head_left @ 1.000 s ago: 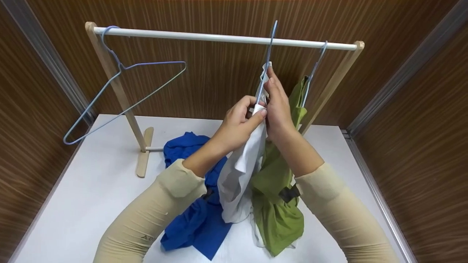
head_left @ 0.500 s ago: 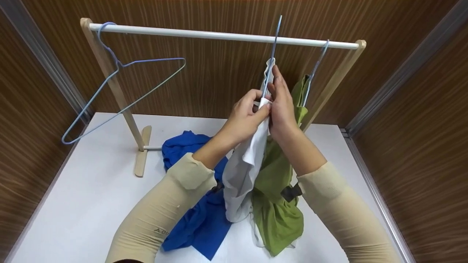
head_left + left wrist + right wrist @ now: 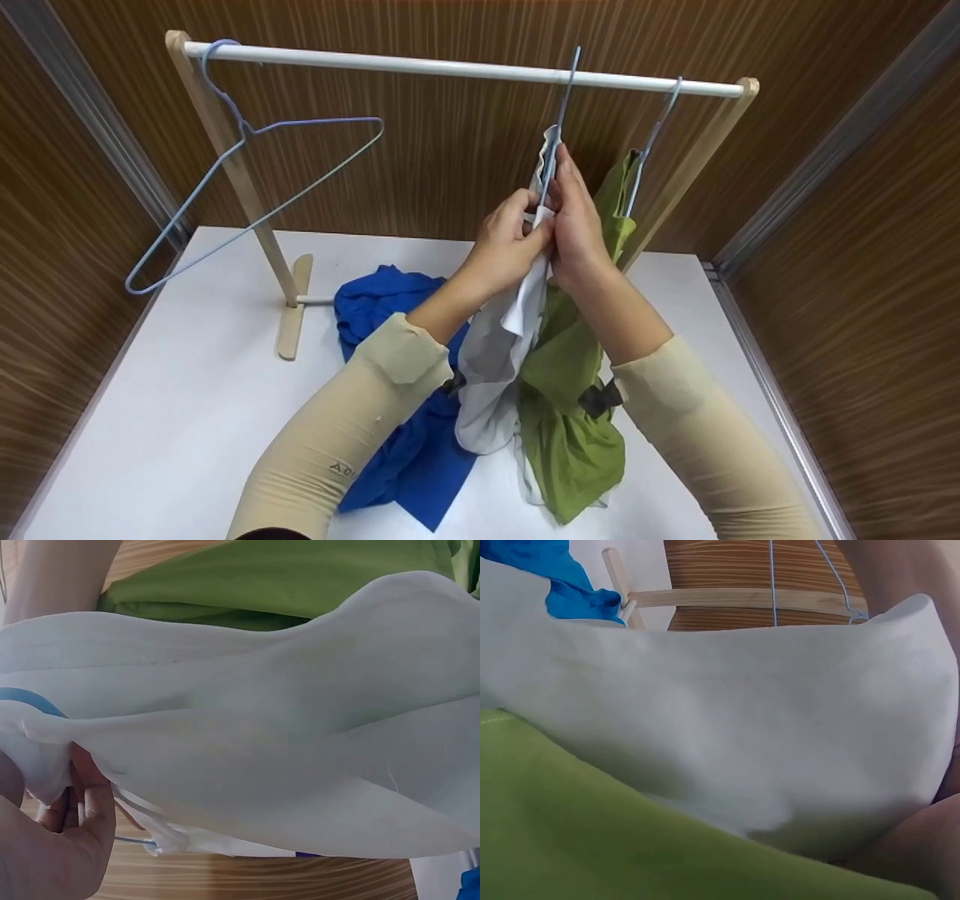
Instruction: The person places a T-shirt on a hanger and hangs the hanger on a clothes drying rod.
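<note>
A white shirt hangs on a blue wire hanger, whose hook overlaps the rail in the head view. My left hand pinches the shirt's upper edge at the near part of the hanger. My right hand lies along the right side of shirt and hanger, its fingers straight and pointing up. In the left wrist view the left hand holds bunched white cloth, and the hanger shows at the fold. White cloth covers most of the right wrist view and hides the fingers.
A green garment hangs on another hanger to the right. A bare hanger hangs at the rail's left end. The white rail rests on wooden posts. A crumpled blue garment lies on the white table.
Both hands and the white shirt have shifted slightly right in the head view. The left forearm has swung in to the right. The grip looks the same.
</note>
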`<action>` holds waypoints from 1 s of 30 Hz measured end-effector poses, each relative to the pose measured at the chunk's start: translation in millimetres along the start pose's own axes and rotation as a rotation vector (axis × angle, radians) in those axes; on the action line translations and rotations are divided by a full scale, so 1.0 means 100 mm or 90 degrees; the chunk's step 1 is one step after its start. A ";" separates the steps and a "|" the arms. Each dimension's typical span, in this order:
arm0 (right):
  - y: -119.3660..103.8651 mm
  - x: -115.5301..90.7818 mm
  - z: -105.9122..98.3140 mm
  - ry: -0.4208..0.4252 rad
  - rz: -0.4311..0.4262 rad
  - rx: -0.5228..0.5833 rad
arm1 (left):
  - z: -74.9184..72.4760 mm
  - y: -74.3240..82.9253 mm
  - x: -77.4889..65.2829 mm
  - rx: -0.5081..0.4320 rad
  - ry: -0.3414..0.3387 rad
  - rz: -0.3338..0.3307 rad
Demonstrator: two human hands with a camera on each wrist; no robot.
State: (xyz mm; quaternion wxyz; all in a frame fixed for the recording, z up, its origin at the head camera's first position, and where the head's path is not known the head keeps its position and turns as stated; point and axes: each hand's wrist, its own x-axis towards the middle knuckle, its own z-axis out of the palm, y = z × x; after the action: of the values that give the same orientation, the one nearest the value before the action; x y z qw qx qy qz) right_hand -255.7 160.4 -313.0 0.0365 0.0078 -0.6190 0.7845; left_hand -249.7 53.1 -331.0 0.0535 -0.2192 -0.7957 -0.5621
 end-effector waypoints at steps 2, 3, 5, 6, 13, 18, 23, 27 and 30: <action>0.00 0.00 0.00 0.002 0.014 0.006 | 0.01 -0.02 0.01 0.006 -0.004 -0.007; 0.00 0.00 0.00 0.002 0.021 0.006 | 0.02 -0.03 0.01 0.009 -0.006 -0.009; 0.00 -0.01 0.00 0.000 0.030 0.008 | 0.03 -0.06 0.03 0.018 -0.008 -0.011; 0.01 -0.01 0.00 -0.001 0.033 0.012 | 0.03 -0.07 0.03 0.022 -0.007 -0.011; 0.04 -0.02 -0.01 -0.008 0.034 0.025 | 0.07 -0.15 0.04 0.021 -0.021 -0.005; 0.07 -0.05 -0.02 -0.007 0.017 -0.005 | 0.07 -0.19 0.01 0.027 -0.031 0.018; 0.06 -0.08 -0.01 0.029 -0.003 -0.067 | 0.01 -0.16 -0.03 0.032 -0.066 0.025; 0.04 -0.13 -0.01 0.031 -0.026 -0.090 | -0.16 -0.12 -0.15 0.066 -0.122 0.023; -0.01 -0.21 0.02 0.013 -0.057 -0.113 | -0.40 -0.10 -0.30 0.089 -0.117 0.034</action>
State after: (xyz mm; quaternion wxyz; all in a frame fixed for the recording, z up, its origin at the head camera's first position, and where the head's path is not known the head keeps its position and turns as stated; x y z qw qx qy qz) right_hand -234.4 157.6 -313.0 0.0780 0.0242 -0.6847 0.7242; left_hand -233.7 5.0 -335.0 0.0103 -0.2869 -0.8282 -0.4812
